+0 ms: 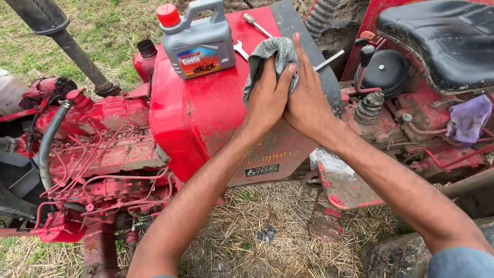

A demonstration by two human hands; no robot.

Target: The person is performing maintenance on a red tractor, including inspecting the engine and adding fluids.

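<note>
My left hand (267,95) grips a grey rag (272,54) and presses it against my right hand (307,100), whose fingers are straight and pressed against the cloth. Both hands hover over the red fuel tank (195,113) of a small red tractor. A grey plastic jug (198,44) with a red cap and a colourful label stands on top of the tank, just left of my hands. A spanner (241,50) and a metal rod tool (257,24) lie on the tank behind the rag.
The red engine (98,159) with pipes and hoses lies to the left. A black seat (442,38) and a purple cloth (468,118) are at the right, beside levers and a spring (369,105). Dry straw and grass cover the ground below.
</note>
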